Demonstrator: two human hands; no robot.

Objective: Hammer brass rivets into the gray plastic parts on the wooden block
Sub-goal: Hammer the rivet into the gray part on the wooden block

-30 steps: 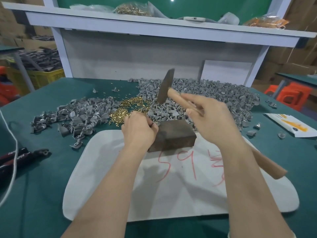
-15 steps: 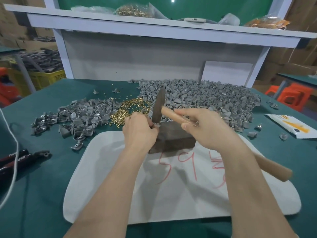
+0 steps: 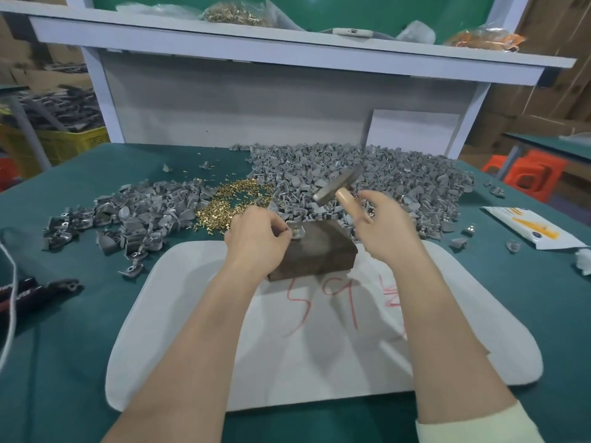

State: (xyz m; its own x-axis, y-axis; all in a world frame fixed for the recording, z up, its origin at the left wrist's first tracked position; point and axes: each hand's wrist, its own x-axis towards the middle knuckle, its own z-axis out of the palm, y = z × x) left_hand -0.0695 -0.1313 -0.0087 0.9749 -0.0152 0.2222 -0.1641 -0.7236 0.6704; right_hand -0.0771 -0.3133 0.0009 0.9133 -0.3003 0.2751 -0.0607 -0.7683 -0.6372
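Note:
A dark wooden block (image 3: 319, 251) sits on a white mat (image 3: 319, 346). On the block's far left corner lies a gray plastic part (image 3: 297, 232) with a brass rivet in it. My left hand (image 3: 256, 238) pinches that part in place. My right hand (image 3: 387, 228) grips the wooden handle of a hammer (image 3: 339, 187); its blurred metal head is raised above and right of the block. Loose brass rivets (image 3: 233, 199) lie in a heap beyond my left hand.
A big pile of gray parts (image 3: 367, 174) lies behind the block, a smaller pile (image 3: 137, 215) to the left. Black-handled pliers (image 3: 35, 289) and a white cord (image 3: 11, 302) are at the left edge. A white packet (image 3: 534, 228) lies right. A shelf (image 3: 287, 46) overhangs the back.
The hammer came down onto the block half a second ago and has since swung back up and to the right. My left hand has stayed on the part.

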